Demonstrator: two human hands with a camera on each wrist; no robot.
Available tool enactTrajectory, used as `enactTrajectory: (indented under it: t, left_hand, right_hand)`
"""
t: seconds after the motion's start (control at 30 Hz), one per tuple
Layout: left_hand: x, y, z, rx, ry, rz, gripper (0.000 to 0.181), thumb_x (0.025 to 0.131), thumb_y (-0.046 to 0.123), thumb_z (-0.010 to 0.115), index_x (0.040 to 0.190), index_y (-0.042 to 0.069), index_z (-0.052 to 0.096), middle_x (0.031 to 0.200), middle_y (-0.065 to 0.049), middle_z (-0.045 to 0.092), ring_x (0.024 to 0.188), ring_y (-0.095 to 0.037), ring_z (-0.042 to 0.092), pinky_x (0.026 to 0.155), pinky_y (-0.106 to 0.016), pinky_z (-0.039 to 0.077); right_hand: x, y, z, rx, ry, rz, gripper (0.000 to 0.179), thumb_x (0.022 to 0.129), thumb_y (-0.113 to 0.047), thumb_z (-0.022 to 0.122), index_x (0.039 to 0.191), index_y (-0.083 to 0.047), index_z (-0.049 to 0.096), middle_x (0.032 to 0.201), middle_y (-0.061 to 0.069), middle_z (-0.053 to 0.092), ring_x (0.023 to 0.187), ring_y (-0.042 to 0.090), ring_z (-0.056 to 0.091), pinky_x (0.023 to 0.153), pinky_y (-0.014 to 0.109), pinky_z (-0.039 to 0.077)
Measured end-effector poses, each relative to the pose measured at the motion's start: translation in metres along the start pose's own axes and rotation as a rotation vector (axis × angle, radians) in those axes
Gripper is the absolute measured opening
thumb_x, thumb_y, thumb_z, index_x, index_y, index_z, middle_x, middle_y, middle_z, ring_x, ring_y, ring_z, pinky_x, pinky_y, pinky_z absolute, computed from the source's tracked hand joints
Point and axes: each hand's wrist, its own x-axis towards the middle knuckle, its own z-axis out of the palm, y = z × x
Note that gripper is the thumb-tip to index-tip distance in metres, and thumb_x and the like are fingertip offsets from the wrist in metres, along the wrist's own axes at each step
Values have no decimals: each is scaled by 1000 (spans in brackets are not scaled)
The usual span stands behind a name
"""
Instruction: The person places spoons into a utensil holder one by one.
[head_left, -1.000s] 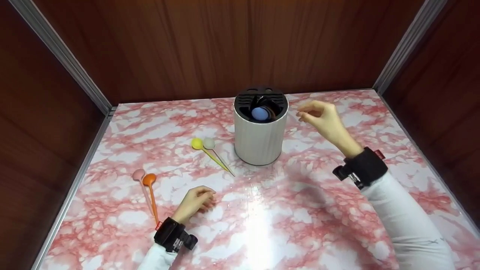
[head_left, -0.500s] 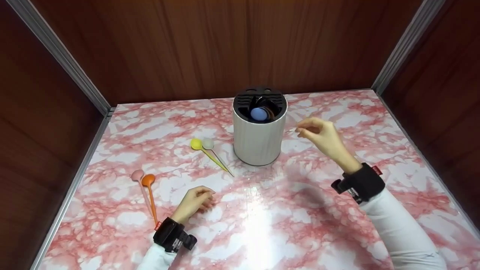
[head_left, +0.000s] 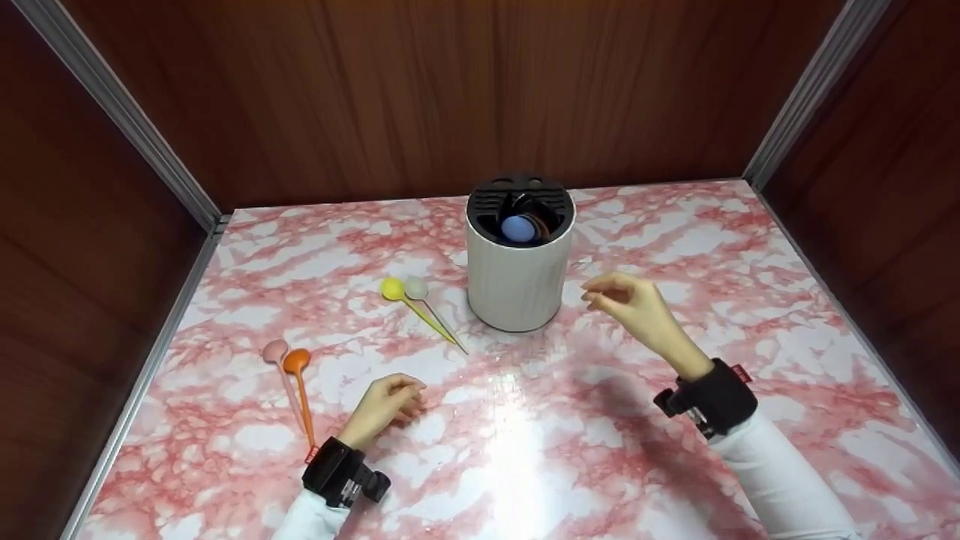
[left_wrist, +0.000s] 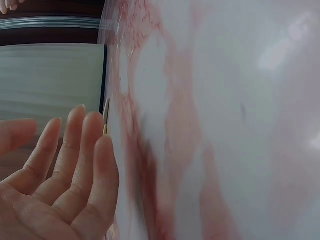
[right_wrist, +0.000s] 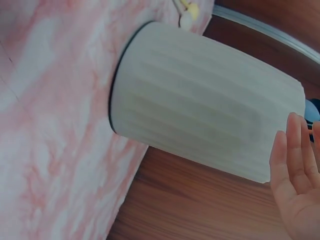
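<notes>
A white ribbed utensil holder (head_left: 517, 289) with a black slotted top stands upright at the middle of the table. The round blue head of a spoon (head_left: 517, 228) shows in its opening, with dark and brown things beside it that I cannot make out. My right hand (head_left: 634, 304) is in the air to the right of the holder, fingers loosely bent and holding nothing. Over the front left of the table my left hand (head_left: 382, 409) hangs relaxed, with nothing in it. Between that hand and the holder lie a yellow spoon (head_left: 392, 289) and a pale grey spoon (head_left: 416, 287), their handles crossing.
A pink spoon (head_left: 275, 350) and an orange spoon (head_left: 297, 361) lie side by side at the left, handle ends near my left wrist. Brown wood-grain panels (head_left: 420, 97) with grey metal corner rails wall the marbled table (head_left: 315, 262) at the back and sides.
My right hand has come down and toward me, away from the holder's top. My left hand has barely moved. The holder and spoons stay where they were.
</notes>
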Motion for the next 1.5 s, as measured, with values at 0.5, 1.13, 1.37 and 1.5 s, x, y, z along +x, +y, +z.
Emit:
enactTrajectory:
  t: [0.5,1.13,1.37,1.5]
  left_hand:
    - [-3,-2,-12,18,73,11,24,97,8,55,107,-13,60,85,-12,66,66,-18,64,58,-26,53]
    - [-8,15,-55,109,237,11,20,95,1,54,106,-14,62,79,-10,66,66,-23,65,60,-30,55]
    - [-12,16,-73,195,269,-19,23,96,3,53,107,-15,61,80,-11,67,65,-23,65,57,-28,54]
    - [-14,15,-85,233,286,-18,24,96,3,52,108,-17,59,81,-14,67,63,-23,65,56,-30,55]
  right_hand:
    - [-33,28,10,130,-5,23,17,88,14,60,103,21,61,94,19,68,78,9,67,73,24,55]
    - [-53,40,10,237,5,61,19,88,16,56,105,26,55,91,3,70,78,11,67,73,24,56]
    - [-59,43,6,239,35,74,17,88,17,55,104,24,56,89,-5,70,77,12,67,73,25,56]
    - [-61,43,5,262,52,80,18,87,19,55,104,26,54,89,-1,70,77,12,67,74,25,56]
